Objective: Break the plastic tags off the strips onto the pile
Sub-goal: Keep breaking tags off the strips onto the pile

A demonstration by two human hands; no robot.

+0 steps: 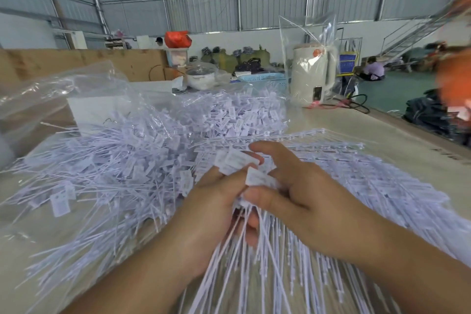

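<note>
**me:** Thin white plastic stems [244,262] fan out toward the near edge of the table, bunched in my left hand [211,211], whose fingers are curled tight round the bundle just under the heads. My right hand [300,201] is on top, thumb and fingers pinching the small white rectangular tags [257,177] at the head of the bunch. So both hands are clamped on the same strip, one low, one high.

**reply:** which step is that then, still snapping or just sorting?

**me:** Snapping, I'd say. Tags look like they're still joined where the hands meet, though it's a bit blurry there. The big heap of loose white tags and stems [142,155] covers the left half of the pale tabletop [382,130] and runs to the far edge by the crumpled clear plastic bag [63,94]. Unbroken strips [369,186] lie stacked just right of my right hand, toward the right edge.

**reply:** next move?

**me:** Probably a sharp twist of the right hand against the left, then a toss left onto the heap. Grip low has to hold firm or the stems just flex. Plenty of strips left, so nowhere near done.
</note>
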